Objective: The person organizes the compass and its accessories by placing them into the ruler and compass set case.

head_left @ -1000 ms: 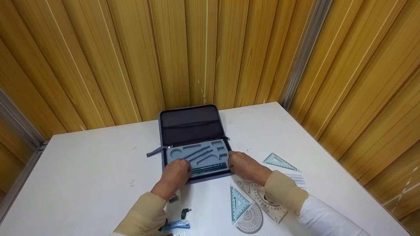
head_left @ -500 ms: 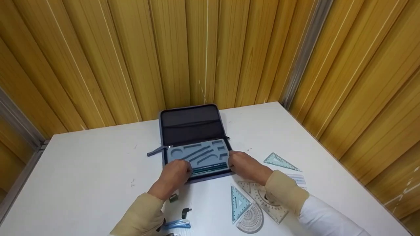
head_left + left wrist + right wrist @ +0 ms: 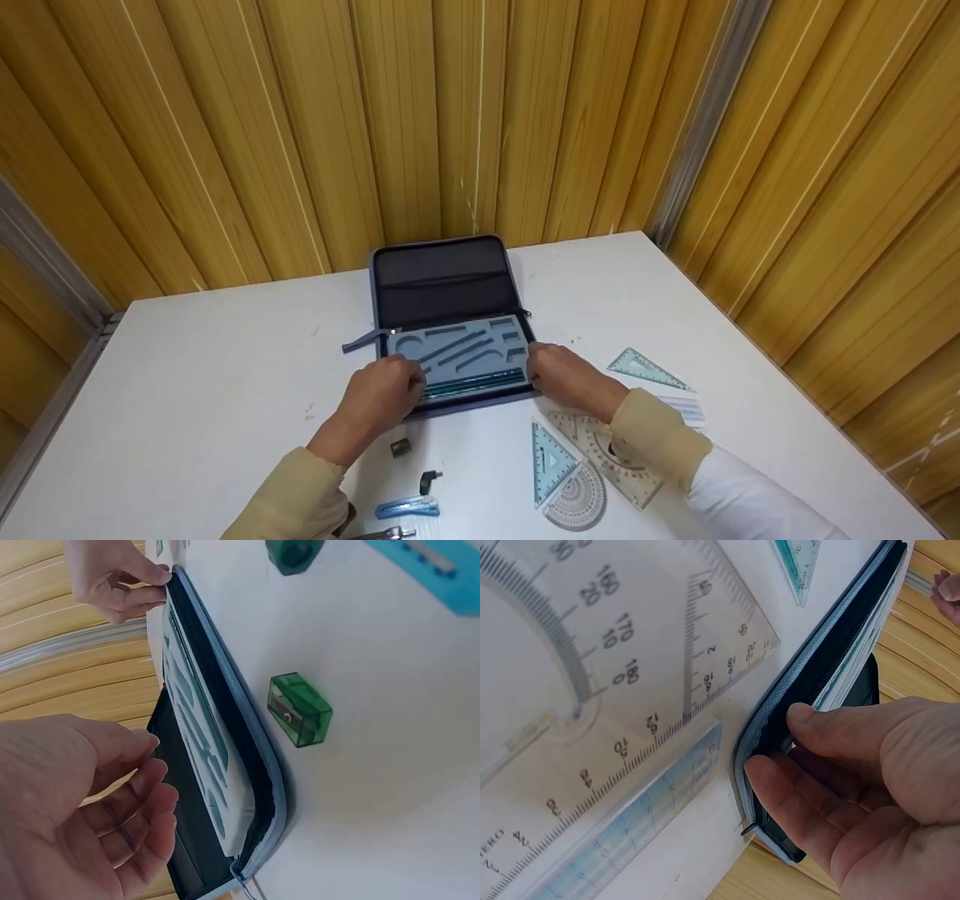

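A dark blue zip case [image 3: 450, 277] lies unfolded at the back of the white table. Its near half holds a grey-blue foam insert [image 3: 457, 349] with cut-out slots, and dark green pencils [image 3: 476, 384] lie along the front of it. My left hand [image 3: 382, 390] hovers over the case's front left corner, fingers loosely curled around nothing, as the left wrist view shows. My right hand [image 3: 566, 379] pinches the case at its front right corner, thumb on the inside and fingers at the zipped rim.
Two set squares [image 3: 551, 465], a half-round protractor [image 3: 576, 496], a large clear ruler plate [image 3: 630, 472] and a striped ruler [image 3: 682, 410] lie front right. Front left are a green sharpener [image 3: 400, 448], a small black part [image 3: 427, 481] and a blue cutter [image 3: 407, 508].
My left hand has drawn back to the left, off the foam insert's edge, uncovering more of the pencils and the green sharpener. My right hand stays at the case's right side.
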A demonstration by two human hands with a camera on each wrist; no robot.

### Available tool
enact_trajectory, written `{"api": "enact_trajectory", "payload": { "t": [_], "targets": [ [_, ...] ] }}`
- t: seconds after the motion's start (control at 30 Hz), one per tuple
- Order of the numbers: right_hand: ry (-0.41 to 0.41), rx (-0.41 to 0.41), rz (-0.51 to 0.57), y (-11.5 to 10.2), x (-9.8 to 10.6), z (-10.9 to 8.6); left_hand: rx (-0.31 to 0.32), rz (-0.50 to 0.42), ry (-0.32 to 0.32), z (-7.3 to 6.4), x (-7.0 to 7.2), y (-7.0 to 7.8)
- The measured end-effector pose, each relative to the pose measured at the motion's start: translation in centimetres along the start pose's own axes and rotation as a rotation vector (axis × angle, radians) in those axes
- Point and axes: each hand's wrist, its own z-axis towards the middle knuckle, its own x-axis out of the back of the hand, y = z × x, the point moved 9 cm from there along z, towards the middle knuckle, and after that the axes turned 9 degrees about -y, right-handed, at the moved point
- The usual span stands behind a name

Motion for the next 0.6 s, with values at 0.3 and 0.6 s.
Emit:
{"api": "enact_trajectory", "payload": {
  "t": [0.3, 0.6],
  "targets": [
    [-0.011, -0.007, 0.019, 0.1, -0.1, 0.0, 0.067, -0.015, -0.026, -3.5, 0.9, -1.6],
    [0.002, 0.005, -0.010, 0.3, -0.2, -0.1, 0.116, -0.003, -0.068, -6.4, 0.9, -3.1]
  ]
}}
